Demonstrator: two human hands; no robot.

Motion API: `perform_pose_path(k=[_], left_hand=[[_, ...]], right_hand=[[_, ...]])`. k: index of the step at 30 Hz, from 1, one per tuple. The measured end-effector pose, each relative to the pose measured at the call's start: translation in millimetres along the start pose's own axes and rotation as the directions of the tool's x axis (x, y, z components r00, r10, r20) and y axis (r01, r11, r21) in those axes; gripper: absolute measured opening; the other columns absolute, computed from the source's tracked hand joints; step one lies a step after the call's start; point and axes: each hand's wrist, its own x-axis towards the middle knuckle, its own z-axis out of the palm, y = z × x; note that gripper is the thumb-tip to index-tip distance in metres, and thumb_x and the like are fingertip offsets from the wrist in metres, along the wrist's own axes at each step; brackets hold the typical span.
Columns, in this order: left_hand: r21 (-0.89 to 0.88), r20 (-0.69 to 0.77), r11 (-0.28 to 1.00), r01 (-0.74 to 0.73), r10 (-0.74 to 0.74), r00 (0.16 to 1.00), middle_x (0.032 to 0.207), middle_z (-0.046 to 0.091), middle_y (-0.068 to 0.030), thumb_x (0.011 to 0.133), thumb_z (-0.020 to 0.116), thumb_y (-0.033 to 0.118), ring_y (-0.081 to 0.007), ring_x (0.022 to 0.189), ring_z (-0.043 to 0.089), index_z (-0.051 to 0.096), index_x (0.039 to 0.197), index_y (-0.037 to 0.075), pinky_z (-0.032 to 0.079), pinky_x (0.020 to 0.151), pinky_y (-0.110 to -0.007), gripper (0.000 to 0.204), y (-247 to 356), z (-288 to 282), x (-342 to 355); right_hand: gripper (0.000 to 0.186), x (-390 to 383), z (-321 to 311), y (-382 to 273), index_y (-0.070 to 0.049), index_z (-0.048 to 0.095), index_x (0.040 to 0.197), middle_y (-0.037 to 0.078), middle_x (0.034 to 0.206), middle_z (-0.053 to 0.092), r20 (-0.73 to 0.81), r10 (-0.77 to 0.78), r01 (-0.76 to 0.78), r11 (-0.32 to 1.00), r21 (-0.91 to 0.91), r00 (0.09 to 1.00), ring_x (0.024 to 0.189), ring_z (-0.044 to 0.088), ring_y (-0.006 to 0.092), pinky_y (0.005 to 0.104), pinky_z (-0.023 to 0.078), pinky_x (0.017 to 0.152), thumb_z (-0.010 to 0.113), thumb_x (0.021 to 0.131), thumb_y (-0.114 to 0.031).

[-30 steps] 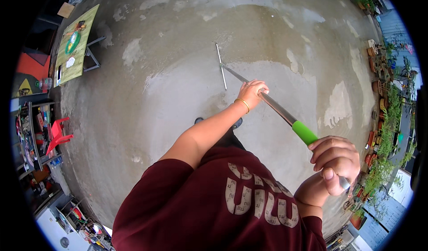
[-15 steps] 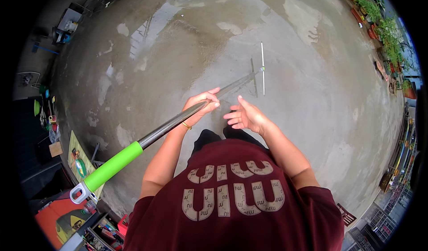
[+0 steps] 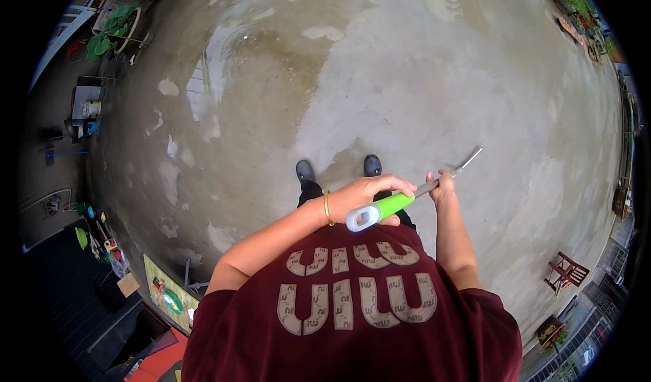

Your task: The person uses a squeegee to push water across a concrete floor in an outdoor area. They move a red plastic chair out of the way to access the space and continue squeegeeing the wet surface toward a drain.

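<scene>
A long-handled floor squeegee [image 3: 395,206] slants out to the right in front of my body. Its green grip ends in a pale hanging loop nearest me, and a metal pole leads to a thin blade [image 3: 470,158] at the far end, seen nearly edge-on. My left hand [image 3: 369,193], with a gold bangle at the wrist, is wrapped round the green grip. Farther along, my right hand [image 3: 444,187] holds the metal pole close to the blade. Whether the blade touches the floor, I cannot tell.
Wet concrete floor [image 3: 420,77] spreads ahead, with a puddle [image 3: 271,63] at left. My dark shoes [image 3: 372,166] stand on it. A wooden stool [image 3: 567,272] is at right, potted plants [image 3: 112,33] at far left, and a yellow-green board [image 3: 166,287] at near left.
The squeegee has swung so its blade is nearer, at right, and its grip is before my body. My left hand moved from pole to grip; my right hand, empty before, has taken the pole.
</scene>
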Motion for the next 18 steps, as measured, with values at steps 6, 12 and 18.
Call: perform_pose_path(k=[6,12,18], left_hand=[[0.014,-0.100,0.997,-0.081,0.082,0.992,0.105,0.067,-0.0138,0.085,0.070,0.009,-0.0291,0.114,0.061,0.062,0.087,0.003,0.047,0.096,-0.038,0.010,-38.0,-30.8,-36.6],[0.069,-0.406,0.996,0.049,-0.017,0.914,0.099,0.068,-0.0159,0.084,0.066,0.001,-0.0282,0.104,0.065,0.061,0.086,0.000,0.049,0.095,-0.039,0.006,19.2,-109.9,-138.2],[0.245,-0.667,0.962,0.121,0.077,0.741,0.090,0.069,-0.0173,0.081,0.067,0.002,-0.0270,0.095,0.067,0.061,0.081,-0.002,0.051,0.092,-0.046,0.007,82.5,-163.7,-241.8]], right_hand=[[0.012,0.0,31.4,83.0,-0.002,0.051,0.092,0.012,0.074,0.057,0.158,-0.060,0.087,0.982,-0.166,0.986,0.052,0.052,0.0188,0.0285,0.042,0.039,0.054,0.084,-0.010],[0.018,-94.0,150.5,165.3,-0.005,0.046,0.073,0.006,0.061,0.047,0.416,0.000,0.161,0.922,-0.352,0.909,0.040,0.036,0.0111,0.0245,0.025,0.033,0.055,0.083,-0.016],[0.040,-186.6,256.9,264.4,0.011,0.042,0.099,0.012,0.066,0.055,0.645,0.227,0.206,0.826,-0.525,0.730,0.042,0.038,0.0119,0.0259,0.027,0.035,0.052,0.084,-0.025]])
